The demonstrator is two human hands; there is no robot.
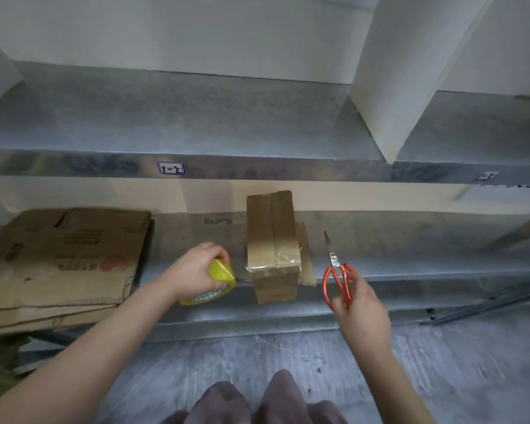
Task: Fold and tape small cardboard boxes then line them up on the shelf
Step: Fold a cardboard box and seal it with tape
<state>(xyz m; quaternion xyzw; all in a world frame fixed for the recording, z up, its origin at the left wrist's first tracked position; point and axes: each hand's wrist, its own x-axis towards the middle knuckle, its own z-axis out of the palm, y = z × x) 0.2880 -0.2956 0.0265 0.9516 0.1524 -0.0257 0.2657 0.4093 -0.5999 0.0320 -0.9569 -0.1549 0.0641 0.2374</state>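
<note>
Scissors (pixel 334 261) lie right of the box (pixel 273 240), blades pointing away; my right fingers (pixel 357 283) curl round their handles. Box sits on the shelf (pixel 410 270) between my hands; left fingers (pixel 219 254) grip the tape roll (pixel 218 280), its strand (pixel 244 267) at the box's left.

The left hand (pixel 196 270) covers the left part of the tape (pixel 222 281). The right hand (pixel 361 307) is smeared by motion; whether its fingers (pixel 359 283) grip the scissors (pixel 338 280) or only touch the red handles cannot be told. The cardboard (pixel 65 258) runs off the left edge, its print too blurred to read. The box (pixel 273 240) hides part of a flap (pixel 307 264) beside it. The far-right label (pixel 488 175) is illegible. The knees (pixel 251 405) are cut by the bottom edge
</note>
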